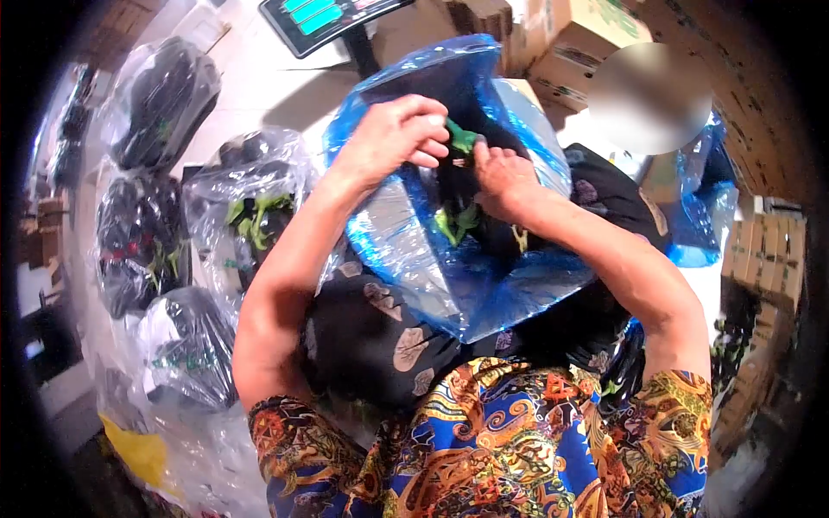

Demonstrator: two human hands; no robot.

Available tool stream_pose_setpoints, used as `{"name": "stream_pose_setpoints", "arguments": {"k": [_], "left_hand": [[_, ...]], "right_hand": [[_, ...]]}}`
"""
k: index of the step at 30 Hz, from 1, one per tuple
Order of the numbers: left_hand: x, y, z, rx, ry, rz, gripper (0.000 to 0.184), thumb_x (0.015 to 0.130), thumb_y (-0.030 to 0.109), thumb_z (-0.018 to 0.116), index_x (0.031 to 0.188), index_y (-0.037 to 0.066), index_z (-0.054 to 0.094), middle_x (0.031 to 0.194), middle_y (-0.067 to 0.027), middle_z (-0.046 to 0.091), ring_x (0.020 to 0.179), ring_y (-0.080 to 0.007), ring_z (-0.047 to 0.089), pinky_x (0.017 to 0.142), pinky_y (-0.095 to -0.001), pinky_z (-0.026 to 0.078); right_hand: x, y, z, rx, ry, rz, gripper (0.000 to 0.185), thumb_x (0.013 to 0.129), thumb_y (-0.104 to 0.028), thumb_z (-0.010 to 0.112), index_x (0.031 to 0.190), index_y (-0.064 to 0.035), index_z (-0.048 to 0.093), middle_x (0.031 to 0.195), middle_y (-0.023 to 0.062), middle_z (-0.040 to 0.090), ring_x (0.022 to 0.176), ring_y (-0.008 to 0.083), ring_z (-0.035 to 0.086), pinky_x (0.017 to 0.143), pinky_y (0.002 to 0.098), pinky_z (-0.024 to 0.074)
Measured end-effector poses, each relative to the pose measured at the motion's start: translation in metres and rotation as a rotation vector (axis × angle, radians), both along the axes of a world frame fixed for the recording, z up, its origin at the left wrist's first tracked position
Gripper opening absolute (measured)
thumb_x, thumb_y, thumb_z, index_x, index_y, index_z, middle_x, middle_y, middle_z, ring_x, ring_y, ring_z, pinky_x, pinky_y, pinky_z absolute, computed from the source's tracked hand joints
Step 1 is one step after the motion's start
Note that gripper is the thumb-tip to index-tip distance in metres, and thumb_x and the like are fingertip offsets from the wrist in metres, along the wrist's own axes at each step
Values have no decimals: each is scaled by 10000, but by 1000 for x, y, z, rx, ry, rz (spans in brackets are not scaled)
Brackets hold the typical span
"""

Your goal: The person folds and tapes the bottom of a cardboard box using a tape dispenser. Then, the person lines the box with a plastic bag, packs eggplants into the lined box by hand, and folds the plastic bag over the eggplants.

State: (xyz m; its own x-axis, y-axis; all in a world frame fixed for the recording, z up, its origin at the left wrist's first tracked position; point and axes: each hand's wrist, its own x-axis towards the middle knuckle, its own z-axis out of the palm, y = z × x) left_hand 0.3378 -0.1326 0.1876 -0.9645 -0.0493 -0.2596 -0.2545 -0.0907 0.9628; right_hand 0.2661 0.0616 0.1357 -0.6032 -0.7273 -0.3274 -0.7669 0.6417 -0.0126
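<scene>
A large blue plastic bag (389, 242) stands wide open between my knees. Inside it lie dark eggplants (496, 233) with green stem caps. My left hand (404, 134) is at the upper left of the bag's mouth, fingers curled beside a green cap (460, 138); whether it grips anything is hidden. On the other side of that cap, my right hand (505, 173) has its fingers closed at the dark eggplant's top, and its exact hold is hard to make out.
Clear plastic bags of eggplants (164, 104) line the floor at the left. A scale display (315, 17) stands at the top. Cardboard boxes (587, 43) are behind the bag, and another blue bag (704, 198) lies at the right.
</scene>
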Motion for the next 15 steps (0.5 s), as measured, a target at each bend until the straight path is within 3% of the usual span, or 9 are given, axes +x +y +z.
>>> {"name": "stream_pose_setpoints", "arguments": {"k": [1,5,7,8,10,12,13,14,15], "left_hand": [[16,-9,8,-19,39,93,363,944,263,580,1149,-36,588,1014,-163,653,874,-207,671,735,-298,563],[100,-68,-10,-136,53,578,308,936,231,577,1103,-27,607,969,-145,666,847,-199,675,723,-287,554],[147,-100,-47,-205,-41,819,257,921,203,579,1047,-16,623,902,-116,673,814,-177,676,701,-270,546],[173,-120,-77,-285,-98,904,229,919,186,570,1028,-7,628,874,-98,675,802,-163,674,699,-262,542],[232,-164,-149,-420,-326,831,203,889,200,567,976,36,649,827,-111,688,775,-171,681,691,-295,540],[268,-172,-197,-707,-549,740,193,846,231,566,921,77,654,803,-152,683,759,-233,683,681,-358,532],[280,-173,-223,-805,-466,722,196,818,262,571,883,99,658,806,-183,671,768,-320,668,701,-427,520],[281,-166,-218,-1050,-316,554,216,822,264,601,953,98,647,875,-190,656,859,-369,641,760,-462,503],[274,-156,-217,-1090,-388,621,242,818,259,625,992,91,631,941,-203,635,910,-389,619,792,-474,492]], "right_hand": [[-3,-4,5,103,-65,-30,799,708,-265,784,1309,53,365,1141,201,591,1064,339,587,876,409,501],[-1,8,45,40,-61,139,556,783,-299,717,1193,-4,487,1075,192,609,1021,371,599,837,448,506],[-4,10,58,-25,-165,141,484,797,-296,700,1174,-25,566,991,212,643,900,398,630,765,479,515],[-5,12,58,-103,-190,172,409,804,-270,702,1077,3,567,872,223,642,815,421,634,692,497,514],[4,3,80,-193,-301,132,382,803,-241,705,1088,-14,593,837,225,648,790,419,634,675,489,506],[7,-7,87,-287,-375,149,365,801,-218,707,1091,-21,604,832,224,651,778,418,634,669,479,506],[9,-11,89,-333,-411,153,357,800,-206,708,1092,-25,610,829,223,653,772,418,634,666,475,506],[12,-16,91,-357,-409,171,345,800,-190,707,1088,-25,611,831,218,655,771,415,635,666,470,507],[17,-22,93,-379,-407,190,334,800,-173,705,1084,-25,612,833,213,656,769,412,635,666,465,509]]}}
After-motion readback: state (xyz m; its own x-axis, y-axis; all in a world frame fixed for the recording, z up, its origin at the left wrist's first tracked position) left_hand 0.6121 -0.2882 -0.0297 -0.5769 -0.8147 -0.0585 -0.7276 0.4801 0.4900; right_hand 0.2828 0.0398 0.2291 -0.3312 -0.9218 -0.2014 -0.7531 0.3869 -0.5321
